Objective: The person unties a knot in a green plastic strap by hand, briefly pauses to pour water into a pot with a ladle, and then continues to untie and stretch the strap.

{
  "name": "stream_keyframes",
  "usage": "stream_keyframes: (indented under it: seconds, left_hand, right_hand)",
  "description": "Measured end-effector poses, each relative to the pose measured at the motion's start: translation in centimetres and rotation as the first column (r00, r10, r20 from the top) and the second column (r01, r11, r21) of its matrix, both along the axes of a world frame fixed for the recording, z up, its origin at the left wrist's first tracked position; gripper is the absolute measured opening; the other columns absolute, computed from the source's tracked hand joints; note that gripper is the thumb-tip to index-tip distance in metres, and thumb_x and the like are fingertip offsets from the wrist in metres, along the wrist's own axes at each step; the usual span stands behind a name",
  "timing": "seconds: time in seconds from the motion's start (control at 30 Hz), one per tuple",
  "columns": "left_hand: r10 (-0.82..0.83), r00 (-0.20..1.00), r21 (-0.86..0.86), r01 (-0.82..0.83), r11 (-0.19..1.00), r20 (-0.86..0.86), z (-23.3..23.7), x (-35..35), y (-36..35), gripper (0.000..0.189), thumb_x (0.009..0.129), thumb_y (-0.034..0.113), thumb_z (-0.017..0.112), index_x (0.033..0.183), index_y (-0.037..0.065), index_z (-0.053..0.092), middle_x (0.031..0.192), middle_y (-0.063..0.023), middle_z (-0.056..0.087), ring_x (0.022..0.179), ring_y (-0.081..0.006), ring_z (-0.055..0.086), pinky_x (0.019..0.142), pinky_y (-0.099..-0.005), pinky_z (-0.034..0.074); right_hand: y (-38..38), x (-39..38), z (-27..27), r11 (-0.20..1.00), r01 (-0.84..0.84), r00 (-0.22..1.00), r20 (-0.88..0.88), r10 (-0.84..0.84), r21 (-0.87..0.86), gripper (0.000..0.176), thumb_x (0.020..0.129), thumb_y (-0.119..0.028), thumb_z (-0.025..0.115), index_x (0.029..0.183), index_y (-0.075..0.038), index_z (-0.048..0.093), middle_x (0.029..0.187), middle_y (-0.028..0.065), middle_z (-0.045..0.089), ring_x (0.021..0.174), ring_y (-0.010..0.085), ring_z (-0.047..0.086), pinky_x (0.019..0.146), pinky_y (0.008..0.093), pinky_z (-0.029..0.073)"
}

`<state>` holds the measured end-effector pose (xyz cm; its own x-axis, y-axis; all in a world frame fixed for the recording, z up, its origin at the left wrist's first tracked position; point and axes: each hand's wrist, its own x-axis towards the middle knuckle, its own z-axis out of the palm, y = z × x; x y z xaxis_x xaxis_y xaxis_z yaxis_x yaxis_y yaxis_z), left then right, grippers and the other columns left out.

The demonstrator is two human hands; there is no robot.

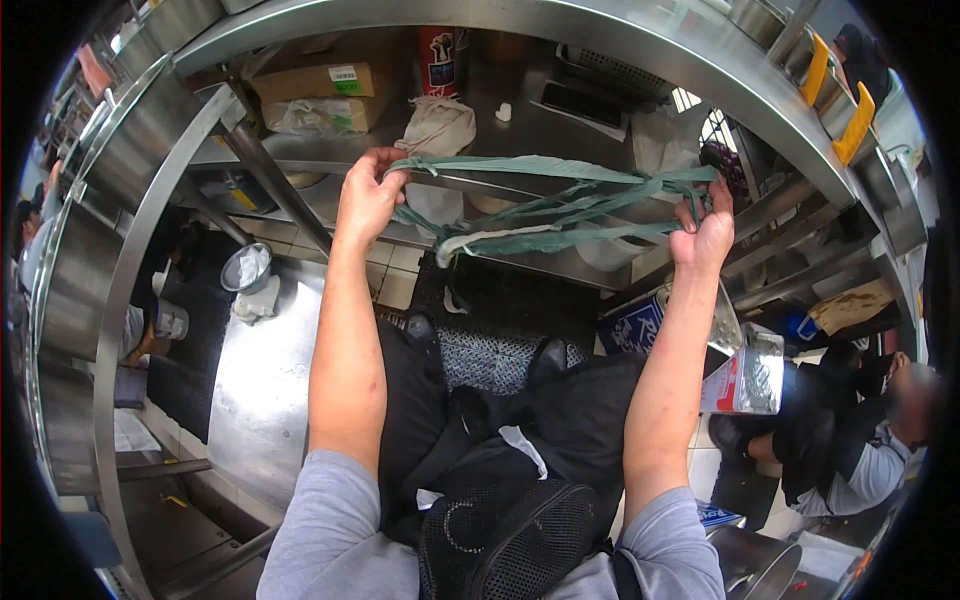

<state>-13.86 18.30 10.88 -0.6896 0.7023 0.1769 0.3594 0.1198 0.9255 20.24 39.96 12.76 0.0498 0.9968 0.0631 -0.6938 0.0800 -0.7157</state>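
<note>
Several green cloth strips [540, 168] stretch across the space between my two hands. My left hand [371, 195] grips their left end between thumb and fingers. At the other end, my right hand [708, 222] has its fingers bent around the strips. The strands sag and cross one another in the middle, and a pale strip [500, 240] runs among the lower ones, with a loose end hanging down. Both forearms reach forward over my lap, where a black mesh bag [508, 540] rests.
A steel shelf [500, 110] ahead holds a cardboard box [310, 75], a red can [438, 60] and a crumpled cloth [437, 127]. At left are a steel surface [262, 380] and a bowl [247, 268]. A square tin [750, 370] and a seated person [840, 440] are at right.
</note>
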Motion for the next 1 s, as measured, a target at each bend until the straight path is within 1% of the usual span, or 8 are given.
stream_keyframes:
  seconds: [0.23, 0.3, 0.4, 0.57, 0.6, 0.73, 0.8, 1.0]
  left_hand:
    - [0.053, 0.999, 0.082, -0.054, 0.995, 0.008, -1.3, -0.5, 0.4, 0.029, 0.086, -0.002, 0.059, 0.114, -0.002, 0.066, 0.097, -0.0107, 0.071, 0.073, -0.0149, 0.067, 0.072, -0.0313, 0.053]
    - [-0.161, 0.975, -0.024, 0.159, 0.987, -0.155, -3.1, -1.3, 0.6, 0.031, 0.083, -0.003, 0.059, 0.113, -0.001, 0.066, 0.101, -0.0148, 0.072, 0.083, -0.0226, 0.070, 0.079, -0.0351, 0.054]
    - [-0.337, 0.873, -0.219, 0.273, 0.937, -0.354, -2.9, 0.3, 0.5, 0.033, 0.081, -0.002, 0.059, 0.113, 0.000, 0.067, 0.106, -0.0177, 0.072, 0.098, -0.0306, 0.070, 0.090, -0.0378, 0.053]
    - [-0.510, 0.797, -0.319, 0.416, 0.852, -0.323, -3.3, 3.3, 1.4, 0.040, 0.083, 0.013, 0.070, 0.121, 0.004, 0.064, 0.127, -0.0201, 0.062, 0.125, -0.0349, 0.056, 0.106, -0.0423, 0.045]
    - [-0.517, 0.753, -0.230, 0.464, 0.856, -0.407, -3.5, 4.3, 1.8, 0.041, 0.084, 0.018, 0.074, 0.120, 0.003, 0.063, 0.121, -0.0193, 0.065, 0.118, -0.0335, 0.061, 0.101, -0.0420, 0.048]
    - [-0.613, 0.787, 0.058, 0.611, 0.790, 0.062, -1.0, 10.4, 2.5, 0.038, 0.089, 0.019, 0.076, 0.117, 0.000, 0.058, 0.100, -0.0114, 0.068, 0.093, -0.0193, 0.067, 0.084, -0.0333, 0.055]
    - [-0.601, 0.799, 0.169, 0.590, 0.789, 0.018, -1.7, 11.9, 3.2, 0.038, 0.090, 0.015, 0.075, 0.118, -0.001, 0.056, 0.097, -0.0102, 0.069, 0.089, -0.0182, 0.067, 0.082, -0.0336, 0.055]
    - [-0.561, 0.828, 0.114, 0.558, 0.822, -0.007, -2.3, 11.4, 3.7, 0.028, 0.094, 0.011, 0.068, 0.117, -0.001, 0.056, 0.093, -0.0077, 0.068, 0.088, -0.0165, 0.067, 0.080, -0.0327, 0.055]
  right_hand:
    - [-0.8, -0.5, 0.5, 0.999, -0.046, 0.999, 0.015, 0.045, 0.011, 0.021, 0.100, -0.012, 0.055, 0.119, -0.008, 0.063, 0.100, 0.0022, 0.064, 0.067, 0.0074, 0.051, 0.042, 0.0210, 0.031]
    - [-2.5, -2.0, 1.1, 0.997, -0.067, 0.994, 0.081, 0.070, -0.043, 0.024, 0.099, -0.013, 0.056, 0.122, -0.008, 0.062, 0.101, 0.0018, 0.062, 0.066, 0.0065, 0.050, 0.043, 0.0204, 0.030]
    - [-4.4, -4.0, 1.1, 0.986, -0.165, 0.958, 0.237, 0.158, 0.009, 0.025, 0.099, -0.011, 0.057, 0.123, -0.007, 0.063, 0.100, 0.0008, 0.061, 0.060, 0.0039, 0.045, 0.041, 0.0183, 0.025]
    - [-5.8, -5.3, 0.7, 0.932, -0.359, 0.910, 0.237, 0.339, 0.047, 0.024, 0.098, -0.008, 0.058, 0.121, -0.005, 0.060, 0.089, -0.0017, 0.060, 0.056, 0.0009, 0.040, 0.040, 0.0171, 0.026]
    - [-5.8, -5.5, 0.4, 0.932, -0.360, 0.910, 0.239, 0.340, 0.046, 0.024, 0.098, -0.008, 0.058, 0.121, -0.005, 0.060, 0.089, -0.0017, 0.060, 0.056, 0.0009, 0.040, 0.040, 0.0171, 0.026]
    - [-7.1, -6.6, 0.4, 0.874, -0.478, 0.861, 0.241, 0.448, 0.082, 0.025, 0.094, -0.010, 0.065, 0.117, -0.005, 0.059, 0.086, -0.0018, 0.058, 0.060, 0.0027, 0.047, 0.042, 0.0197, 0.031]
    - [-7.9, -7.2, 0.6, 0.849, -0.526, 0.832, 0.242, 0.499, 0.055, 0.023, 0.094, -0.010, 0.066, 0.115, -0.006, 0.059, 0.082, -0.0004, 0.058, 0.058, 0.0034, 0.046, 0.041, 0.0207, 0.032]
    - [-7.9, -7.7, 0.1, 0.818, -0.572, 0.800, 0.258, 0.542, 0.056, 0.022, 0.095, -0.010, 0.065, 0.114, -0.001, 0.059, 0.084, 0.0048, 0.061, 0.060, 0.0084, 0.052, 0.045, 0.0237, 0.042]
